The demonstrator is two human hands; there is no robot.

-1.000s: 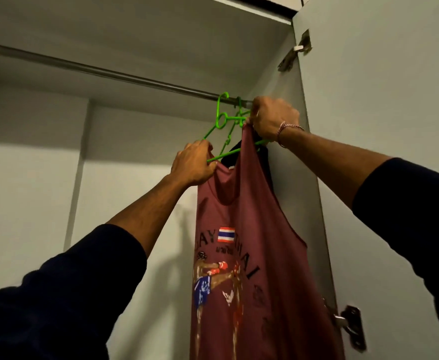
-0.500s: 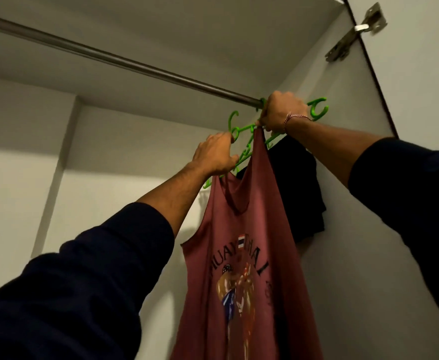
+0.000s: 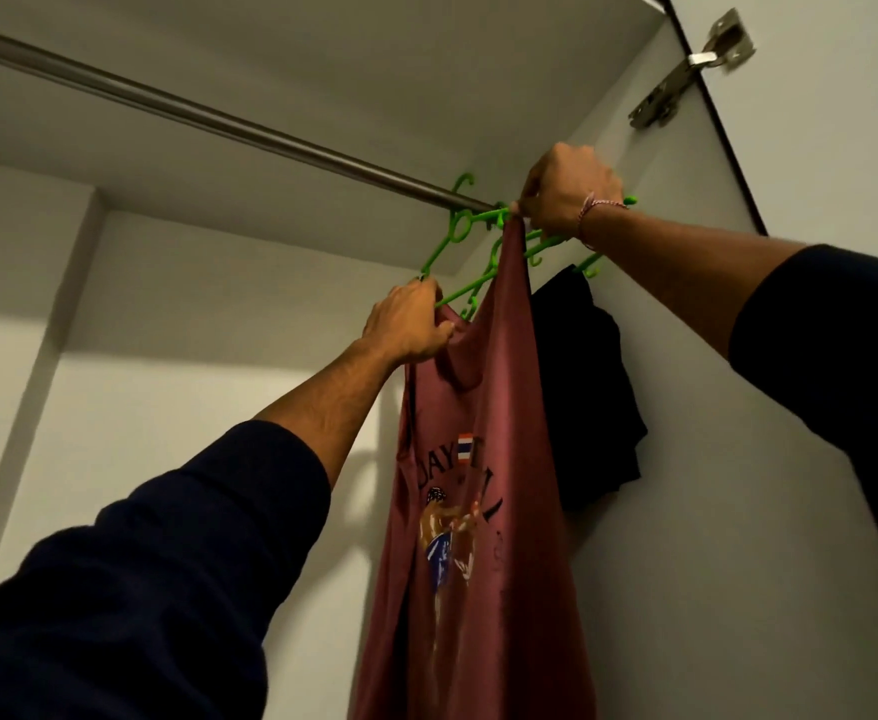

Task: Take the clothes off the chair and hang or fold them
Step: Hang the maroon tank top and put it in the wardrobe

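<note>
We are gripping the limp, light maroon tank top by its straps, left hand and right hand clenching strap and green hanger.

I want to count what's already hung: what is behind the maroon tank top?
A black garment hangs behind the maroon tank top, near the wardrobe side wall. Its left part and hanger attachment are hidden.

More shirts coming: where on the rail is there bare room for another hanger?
The rail is bare from its left end up to the green hangers. Crowded at the right end: hangers, red top, black garment and both hands.
</note>
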